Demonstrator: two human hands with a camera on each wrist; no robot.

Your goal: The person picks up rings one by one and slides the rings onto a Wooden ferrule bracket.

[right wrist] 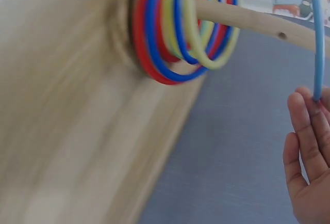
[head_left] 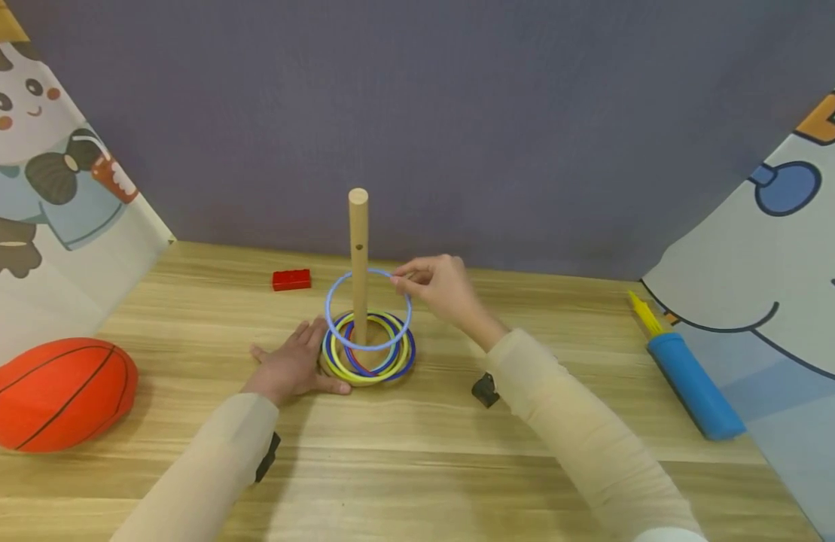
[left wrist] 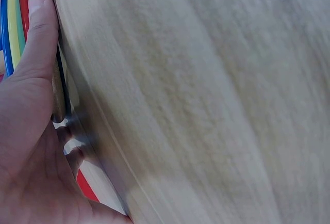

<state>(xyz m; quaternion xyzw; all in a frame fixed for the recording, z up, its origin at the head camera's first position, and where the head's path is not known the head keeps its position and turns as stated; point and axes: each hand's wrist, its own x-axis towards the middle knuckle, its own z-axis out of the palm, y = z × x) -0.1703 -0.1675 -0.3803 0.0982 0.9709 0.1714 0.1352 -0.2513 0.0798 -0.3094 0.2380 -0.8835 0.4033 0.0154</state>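
Note:
A wooden peg stands upright on a round base, with several coloured rings stacked low around it, among them a yellow ring and blue and red ones. My right hand pinches a light blue ring at its right side, between thumb and fingers. This ring encircles the peg partway up, above the stack. In the right wrist view the light blue ring is apart from the piled rings. My left hand rests at the left of the base, fingers spread, thumb lying straight along its front edge.
A red toy brick lies behind the left hand near the grey back panel. A deflated-looking orange basketball sits at far left. A blue pump with a yellow nozzle lies at right against the printed side wall.

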